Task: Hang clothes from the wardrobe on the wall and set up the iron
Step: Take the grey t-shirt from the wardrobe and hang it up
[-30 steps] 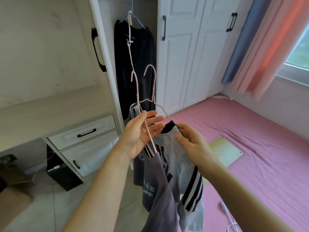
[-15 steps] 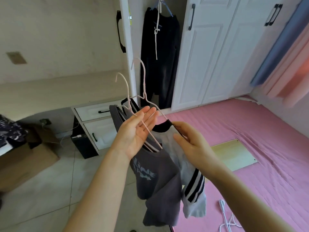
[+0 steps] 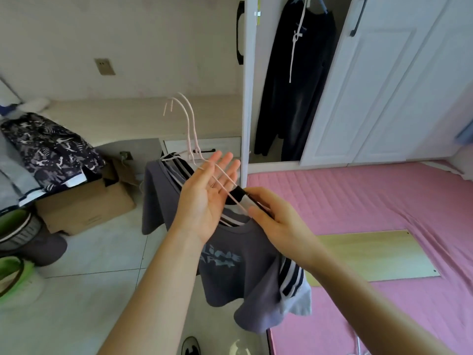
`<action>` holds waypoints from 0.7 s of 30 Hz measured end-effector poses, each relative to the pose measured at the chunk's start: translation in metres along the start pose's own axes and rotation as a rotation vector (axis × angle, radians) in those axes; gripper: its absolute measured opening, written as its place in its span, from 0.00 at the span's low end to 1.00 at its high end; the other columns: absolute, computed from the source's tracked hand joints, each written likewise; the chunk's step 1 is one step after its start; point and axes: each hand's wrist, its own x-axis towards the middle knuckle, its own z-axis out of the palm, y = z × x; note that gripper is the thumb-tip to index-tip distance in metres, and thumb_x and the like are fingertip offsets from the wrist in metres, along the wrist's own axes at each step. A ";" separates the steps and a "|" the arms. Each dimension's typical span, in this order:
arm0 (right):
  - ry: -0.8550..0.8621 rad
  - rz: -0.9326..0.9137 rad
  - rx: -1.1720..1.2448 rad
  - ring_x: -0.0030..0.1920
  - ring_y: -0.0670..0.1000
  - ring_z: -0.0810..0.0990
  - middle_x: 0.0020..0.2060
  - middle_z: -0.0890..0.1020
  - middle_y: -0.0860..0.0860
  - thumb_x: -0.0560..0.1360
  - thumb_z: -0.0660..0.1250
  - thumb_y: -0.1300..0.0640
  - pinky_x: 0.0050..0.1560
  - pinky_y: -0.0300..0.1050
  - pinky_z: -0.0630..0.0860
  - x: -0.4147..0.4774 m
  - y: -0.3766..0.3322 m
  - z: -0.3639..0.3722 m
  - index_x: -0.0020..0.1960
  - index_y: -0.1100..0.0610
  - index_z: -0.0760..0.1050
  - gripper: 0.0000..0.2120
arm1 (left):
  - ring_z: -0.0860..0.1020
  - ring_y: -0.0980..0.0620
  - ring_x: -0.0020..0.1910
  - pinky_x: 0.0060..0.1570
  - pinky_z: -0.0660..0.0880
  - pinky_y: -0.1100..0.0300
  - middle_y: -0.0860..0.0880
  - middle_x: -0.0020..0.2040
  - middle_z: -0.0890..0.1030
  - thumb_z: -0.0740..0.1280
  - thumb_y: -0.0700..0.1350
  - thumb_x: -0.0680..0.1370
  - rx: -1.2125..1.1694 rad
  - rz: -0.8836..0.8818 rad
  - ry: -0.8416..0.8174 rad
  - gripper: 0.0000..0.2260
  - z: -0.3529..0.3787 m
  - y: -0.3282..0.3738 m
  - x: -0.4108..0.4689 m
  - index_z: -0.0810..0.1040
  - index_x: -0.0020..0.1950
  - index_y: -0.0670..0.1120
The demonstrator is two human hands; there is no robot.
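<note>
1. Left grip [image 3: 204, 198]: palm up, fingers straight and spread. The wire arms of the two hangers [image 3: 188, 124] lie across it. You seem to be using the flat palm as a shelf, so it bears the load and leaves the hooks upright and free.
2. Right grip [image 3: 276, 221]: thumb and fingers pinch the hangers at their right shoulder end, by the black collar. This probably keeps the pair together and level.
3. Grey T-shirt [image 3: 230, 265]: on the front hanger, draped below both grips, in the air above the floor and out of the wardrobe [image 3: 247, 98].
4. Striped shirt [image 3: 291, 278]: behind the grey one, on the second hanger.
5. Wardrobe, open compartment: holds one dark garment [image 3: 294, 85], hanging from above.
6. Cardboard box [image 3: 84, 203]: on the floor below the front edge of the bench [image 3: 128, 119], flaps open. You cannot tell what is inside.
7. Drawers [image 3: 225, 144]: under the bench's right corner, closed.
8. Iron: not in view.
</note>
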 end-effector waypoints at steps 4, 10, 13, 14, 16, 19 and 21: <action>-0.081 0.009 0.034 0.57 0.42 0.79 0.54 0.82 0.46 0.81 0.60 0.55 0.60 0.39 0.74 0.008 0.003 0.015 0.63 0.54 0.74 0.12 | 0.79 0.48 0.60 0.62 0.73 0.53 0.46 0.62 0.79 0.59 0.42 0.82 0.222 0.118 0.041 0.14 -0.021 0.011 -0.009 0.73 0.66 0.44; -0.214 0.070 -0.145 0.55 0.41 0.79 0.52 0.82 0.44 0.80 0.61 0.52 0.61 0.46 0.75 0.033 0.004 0.037 0.61 0.50 0.75 0.11 | 0.71 0.65 0.66 0.70 0.66 0.53 0.60 0.67 0.75 0.65 0.55 0.78 0.757 0.267 0.143 0.09 -0.069 0.037 -0.020 0.78 0.57 0.64; -0.240 0.054 -0.309 0.54 0.39 0.78 0.52 0.81 0.42 0.79 0.62 0.52 0.60 0.45 0.75 0.052 -0.003 0.057 0.61 0.49 0.75 0.12 | 0.70 0.69 0.65 0.65 0.67 0.69 0.60 0.67 0.75 0.64 0.54 0.78 0.840 0.308 0.190 0.15 -0.089 0.050 -0.021 0.74 0.64 0.58; -0.231 0.042 -0.342 0.55 0.40 0.78 0.53 0.81 0.42 0.79 0.61 0.54 0.60 0.44 0.75 0.058 -0.007 0.066 0.61 0.49 0.74 0.12 | 0.69 0.70 0.64 0.60 0.66 0.76 0.60 0.67 0.74 0.64 0.53 0.78 0.864 0.319 0.200 0.16 -0.095 0.055 -0.021 0.74 0.66 0.55; -0.207 -0.001 -0.404 0.55 0.43 0.78 0.54 0.80 0.44 0.79 0.61 0.54 0.59 0.44 0.75 0.071 -0.015 0.090 0.61 0.49 0.73 0.11 | 0.68 0.74 0.61 0.53 0.65 0.82 0.60 0.68 0.73 0.63 0.52 0.79 0.926 0.331 0.210 0.18 -0.109 0.064 -0.019 0.74 0.68 0.51; -0.200 -0.071 -0.522 0.48 0.50 0.80 0.49 0.82 0.50 0.80 0.61 0.53 0.50 0.48 0.78 0.089 -0.026 0.133 0.59 0.53 0.73 0.09 | 0.69 0.69 0.64 0.59 0.65 0.76 0.58 0.69 0.73 0.63 0.54 0.79 1.001 0.346 0.228 0.20 -0.134 0.081 -0.012 0.73 0.70 0.50; -0.200 -0.087 -0.576 0.40 0.52 0.80 0.43 0.82 0.53 0.80 0.60 0.55 0.43 0.49 0.78 0.101 -0.028 0.159 0.55 0.56 0.72 0.07 | 0.69 0.64 0.67 0.64 0.64 0.69 0.59 0.69 0.72 0.62 0.56 0.79 1.041 0.355 0.250 0.21 -0.151 0.093 -0.007 0.72 0.70 0.52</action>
